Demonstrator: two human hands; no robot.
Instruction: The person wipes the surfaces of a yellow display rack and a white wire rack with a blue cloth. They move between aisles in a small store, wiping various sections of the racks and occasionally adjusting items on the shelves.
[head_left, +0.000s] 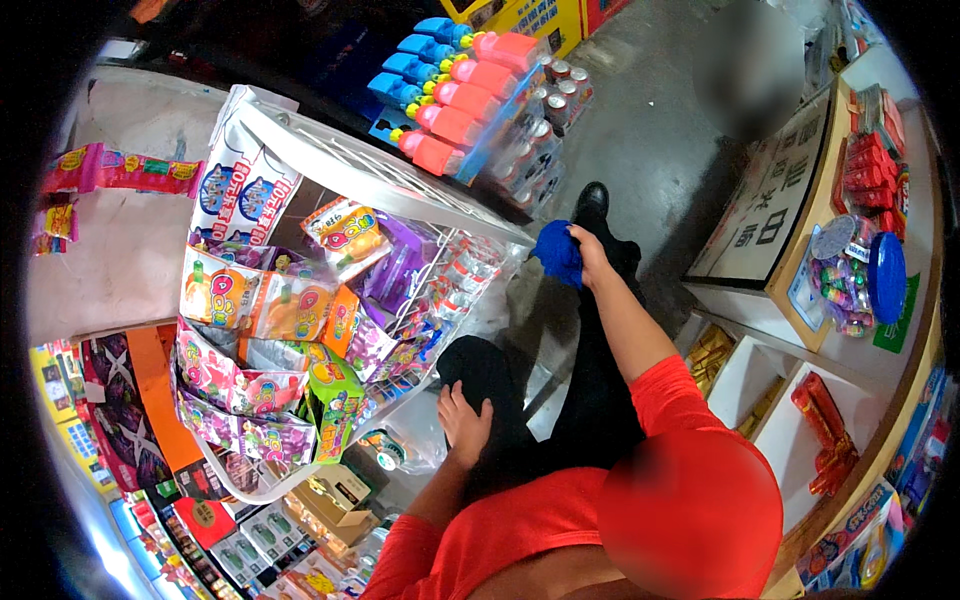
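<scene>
My right hand grips a crumpled blue cloth above my outstretched leg, near a black shoe. My left hand rests on my bent knee with fingers somewhat spread, holding nothing. Left of my knee stands a white wire display rack filled with candy bags. Orange bags, pink bags and purple bags lie in it, with a green bag at its lower side. A clear plastic jug is just beneath the rack beside my left hand.
Pink and blue spray bottles stand on packs of cans beyond the rack. At right, a curved counter bears a candy jar with a blue lid; red rolls lie in its open compartment. Small cartons are at lower left.
</scene>
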